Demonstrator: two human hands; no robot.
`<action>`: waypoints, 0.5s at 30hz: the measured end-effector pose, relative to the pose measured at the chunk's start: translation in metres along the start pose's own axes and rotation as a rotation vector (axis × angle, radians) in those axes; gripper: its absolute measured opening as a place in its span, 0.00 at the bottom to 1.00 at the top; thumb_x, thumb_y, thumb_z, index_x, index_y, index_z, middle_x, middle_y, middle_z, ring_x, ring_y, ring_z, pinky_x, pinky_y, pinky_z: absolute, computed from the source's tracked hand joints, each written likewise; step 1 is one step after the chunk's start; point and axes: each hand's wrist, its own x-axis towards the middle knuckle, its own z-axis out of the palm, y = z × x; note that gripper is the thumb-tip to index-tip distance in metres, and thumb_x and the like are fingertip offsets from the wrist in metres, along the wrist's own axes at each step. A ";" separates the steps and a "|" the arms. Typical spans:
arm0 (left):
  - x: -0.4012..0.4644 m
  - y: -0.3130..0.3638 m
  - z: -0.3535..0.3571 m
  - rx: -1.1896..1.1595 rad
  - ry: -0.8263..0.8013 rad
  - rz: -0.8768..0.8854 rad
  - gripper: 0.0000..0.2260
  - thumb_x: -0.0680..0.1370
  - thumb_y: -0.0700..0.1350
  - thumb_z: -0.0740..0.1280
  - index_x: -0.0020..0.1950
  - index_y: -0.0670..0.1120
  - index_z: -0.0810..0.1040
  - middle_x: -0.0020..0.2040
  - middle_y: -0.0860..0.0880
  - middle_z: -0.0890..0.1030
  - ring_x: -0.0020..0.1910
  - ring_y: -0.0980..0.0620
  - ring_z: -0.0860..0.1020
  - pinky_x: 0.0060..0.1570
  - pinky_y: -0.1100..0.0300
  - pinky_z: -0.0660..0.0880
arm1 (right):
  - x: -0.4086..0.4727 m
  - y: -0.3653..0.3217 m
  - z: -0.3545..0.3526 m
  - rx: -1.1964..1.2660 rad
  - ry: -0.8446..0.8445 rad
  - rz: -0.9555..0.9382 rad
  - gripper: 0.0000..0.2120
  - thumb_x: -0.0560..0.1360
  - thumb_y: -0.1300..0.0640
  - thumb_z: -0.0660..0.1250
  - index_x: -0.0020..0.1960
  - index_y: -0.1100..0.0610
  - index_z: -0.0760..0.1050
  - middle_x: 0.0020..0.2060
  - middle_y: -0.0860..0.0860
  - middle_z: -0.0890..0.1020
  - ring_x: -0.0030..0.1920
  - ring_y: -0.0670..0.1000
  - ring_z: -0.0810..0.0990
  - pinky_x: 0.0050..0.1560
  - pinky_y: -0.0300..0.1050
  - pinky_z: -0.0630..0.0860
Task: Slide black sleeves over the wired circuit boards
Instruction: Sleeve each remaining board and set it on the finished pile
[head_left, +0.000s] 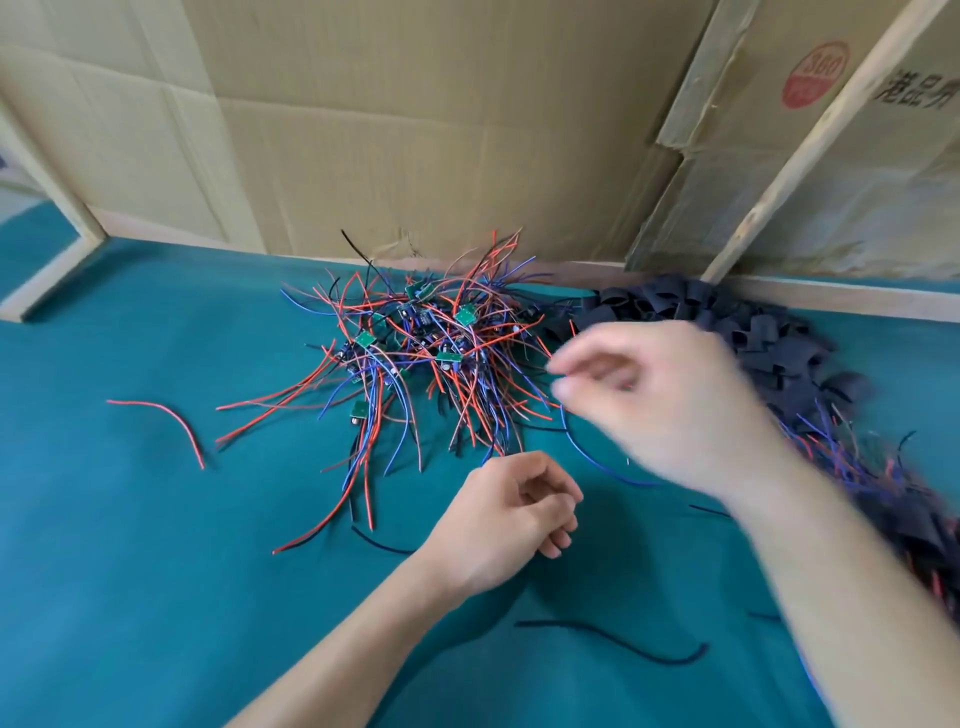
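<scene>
- I see the pile of wired circuit boards (415, 353) at frame center: small green boards tangled in red, blue and black leads, on the teal cloth (130, 571).
- Black sleeves (753, 332) lie heaped at center right against the cardboard wall (415, 130), just beside the board pile.
- More sleeved pieces w/ wires (883, 493) run down the right edge of frame.
- Right hand (670, 400), motion-blurred, sits right of center over the pile's right edge; thumb and forefinger tips are drawn close, but I can't tell if they pinch anything.
- Left hand (509, 519) is at lower center, fingers curled inward; whether it holds a wire, I can't tell.
- Stray red wire (166, 423) lies at left; a loose black wire (623, 642) at the bottom center.
</scene>
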 end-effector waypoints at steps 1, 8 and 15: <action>0.000 0.000 -0.001 0.000 -0.003 -0.002 0.06 0.79 0.34 0.64 0.47 0.41 0.80 0.37 0.48 0.82 0.34 0.51 0.81 0.36 0.60 0.78 | 0.016 -0.009 0.022 -0.028 -0.076 -0.058 0.10 0.70 0.48 0.71 0.51 0.45 0.84 0.42 0.39 0.86 0.40 0.40 0.82 0.48 0.42 0.77; -0.004 0.007 -0.003 -0.009 -0.040 -0.003 0.06 0.78 0.32 0.62 0.49 0.38 0.79 0.39 0.45 0.81 0.35 0.52 0.80 0.36 0.61 0.78 | 0.079 0.007 0.112 -0.334 -0.141 -0.072 0.15 0.79 0.55 0.70 0.65 0.48 0.79 0.59 0.53 0.75 0.61 0.59 0.75 0.57 0.51 0.75; -0.006 0.009 -0.005 -0.044 -0.056 -0.015 0.06 0.80 0.33 0.63 0.50 0.39 0.80 0.40 0.45 0.81 0.35 0.51 0.80 0.36 0.62 0.78 | 0.081 0.006 0.065 -0.087 0.030 -0.016 0.08 0.75 0.54 0.74 0.54 0.48 0.85 0.48 0.46 0.87 0.57 0.54 0.82 0.61 0.49 0.75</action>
